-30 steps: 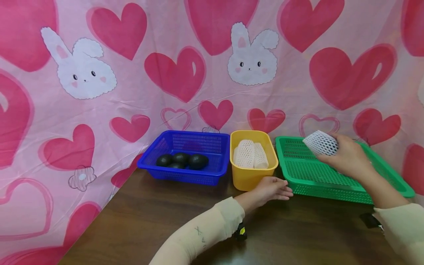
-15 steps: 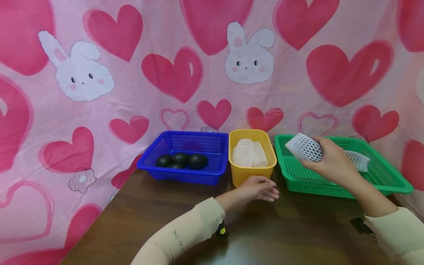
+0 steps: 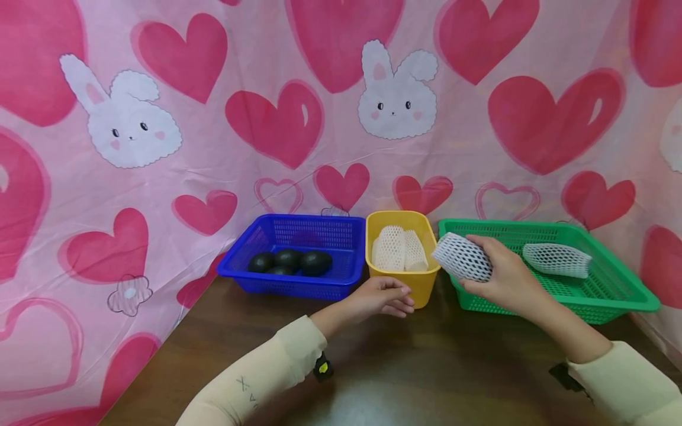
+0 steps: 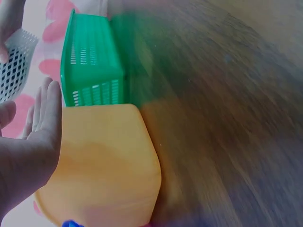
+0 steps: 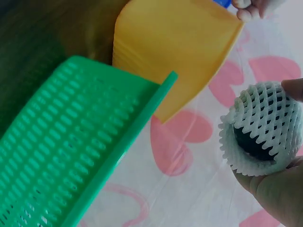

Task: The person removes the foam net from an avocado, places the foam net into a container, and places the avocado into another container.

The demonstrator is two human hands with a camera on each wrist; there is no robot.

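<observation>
My right hand (image 3: 503, 275) grips an avocado in a white foam net sleeve (image 3: 462, 258), held just right of the yellow bin (image 3: 421, 290) and over the near left corner of the green basket (image 3: 613, 302). In the right wrist view, the dark fruit shows through the open end of the sleeve (image 5: 267, 125). My left hand (image 3: 375, 297) is in front of the yellow bin, holding nothing; its fingers look straight in the left wrist view. White foam net sleeves (image 3: 391, 248) fill the bin. Another netted piece (image 3: 556, 260) lies in the green basket.
At the left, a blue basket (image 3: 298, 290) holds several dark avocados (image 3: 315, 262). All three containers stand in a row on a brown wooden table (image 3: 426, 367). Behind them hangs a pink cloth (image 3: 330, 130) with hearts and rabbits.
My right hand has carried the sleeved avocado left from over the green basket, uncovering the netted piece there. My left hand has moved left along the front of the yellow bin.
</observation>
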